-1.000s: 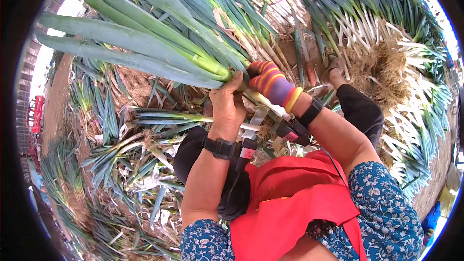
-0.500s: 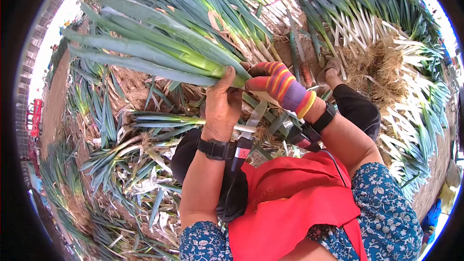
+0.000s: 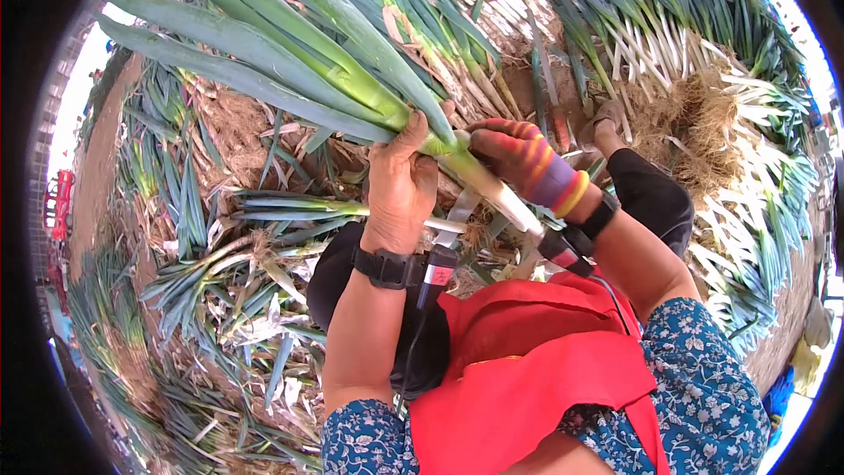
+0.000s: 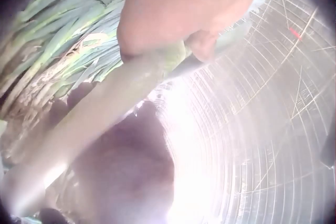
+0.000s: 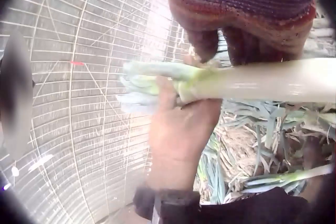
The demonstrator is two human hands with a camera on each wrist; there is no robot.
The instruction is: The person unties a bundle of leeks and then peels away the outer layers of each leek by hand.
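A thick leek point(image 3: 491, 186) lies slantwise in the air before the person, its broad green leaves fanning to the upper left and its white shank pointing toward the lap. Bare fingers of the left hand point(image 3: 400, 186) grip it where the leaves meet the shank, the thumb lying across the top. The right hand point(image 3: 534, 164), in a striped knitted glove, pinches at the base of an outer leaf just beside the left thumb. In the right wrist view the gloved fingertips point(image 5: 206, 50) touch the leek right at this joint, and the smooth pale shank runs past below the glove.
Bundled leeks point(image 3: 457, 62) lie beyond the hands. A large pile with white shanks and tangled roots point(image 3: 694, 123) spreads at the right. Loose leeks and trimmed leaves point(image 3: 255, 299) litter the ground at left. A long blade with a reddish handle point(image 3: 560, 129) lies near the foot.
The leek has turned so its white shank shows below the hands, swung toward the lap. The gloved hand has shifted slightly right and down, from around the stem to the leaf base.
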